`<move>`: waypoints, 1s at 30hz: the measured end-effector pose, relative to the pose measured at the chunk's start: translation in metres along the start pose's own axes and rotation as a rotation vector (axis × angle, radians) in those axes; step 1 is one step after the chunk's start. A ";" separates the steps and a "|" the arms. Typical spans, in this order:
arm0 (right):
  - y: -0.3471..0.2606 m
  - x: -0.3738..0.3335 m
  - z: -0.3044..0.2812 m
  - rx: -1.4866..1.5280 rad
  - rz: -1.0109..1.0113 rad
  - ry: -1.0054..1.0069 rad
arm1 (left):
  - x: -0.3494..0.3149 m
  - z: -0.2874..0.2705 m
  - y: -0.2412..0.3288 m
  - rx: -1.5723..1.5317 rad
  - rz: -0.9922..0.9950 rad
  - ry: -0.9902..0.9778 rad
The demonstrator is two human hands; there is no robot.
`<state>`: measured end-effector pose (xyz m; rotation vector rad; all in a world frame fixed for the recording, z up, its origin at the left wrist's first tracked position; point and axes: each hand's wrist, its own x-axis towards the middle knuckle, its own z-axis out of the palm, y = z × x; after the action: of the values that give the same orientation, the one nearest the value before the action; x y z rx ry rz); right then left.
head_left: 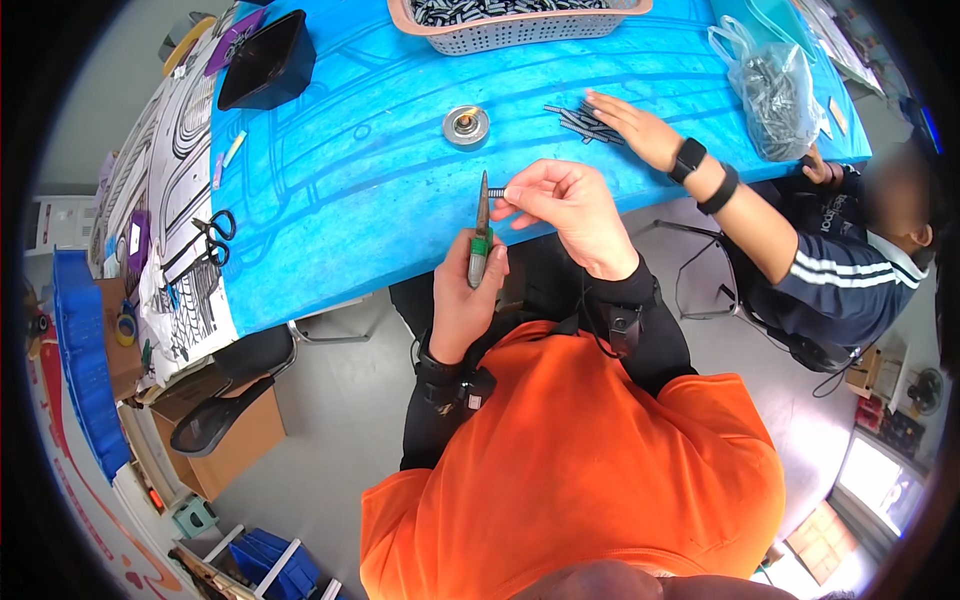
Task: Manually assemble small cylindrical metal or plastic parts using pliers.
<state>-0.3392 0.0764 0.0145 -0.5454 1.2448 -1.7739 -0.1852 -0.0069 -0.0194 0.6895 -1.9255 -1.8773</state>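
My left hand (pixel 468 290) is closed round the green and grey handle of a pointed metal hand tool (pixel 481 235), its tip upward. Pinched between the thumb and fingers of my right hand (pixel 572 215) is a small dark ribbed rod, like a spring or screw (pixel 496 193). The rod's left end meets the tool's metal part; whether the tool grips it I cannot tell. Just beyond, a round metal piece with a yellowish centre (pixel 466 126) sits on the blue-covered table (pixel 370 215). A loose pile of similar ribbed rods (pixel 585 124) lies to the right.
Another person's hand (pixel 640 130) reaches over the pile from the right. At the back stands a pink basket (pixel 520 38) of dark ribbed pieces. A clear bag (pixel 775 100) of pieces is far right, a black bin (pixel 268 62) far left, with black-handled scissors (pixel 214 238) nearer.
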 end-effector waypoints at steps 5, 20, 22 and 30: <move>0.004 0.001 -0.001 -0.029 -0.034 0.001 | 0.001 0.001 -0.005 -0.002 -0.004 0.031; -0.016 -0.016 -0.023 -0.165 -0.492 0.075 | -0.005 -0.013 0.003 -0.459 0.003 0.091; -0.028 -0.010 -0.031 -0.258 -0.597 0.086 | -0.007 -0.015 0.003 -0.484 0.042 0.106; -0.133 0.115 -0.089 -1.118 -0.912 0.457 | -0.016 -0.016 0.006 -0.477 -0.011 0.141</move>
<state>-0.5192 0.0412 0.0849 -1.5850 2.6101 -1.7669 -0.1636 -0.0113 -0.0119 0.6553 -1.3151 -2.1192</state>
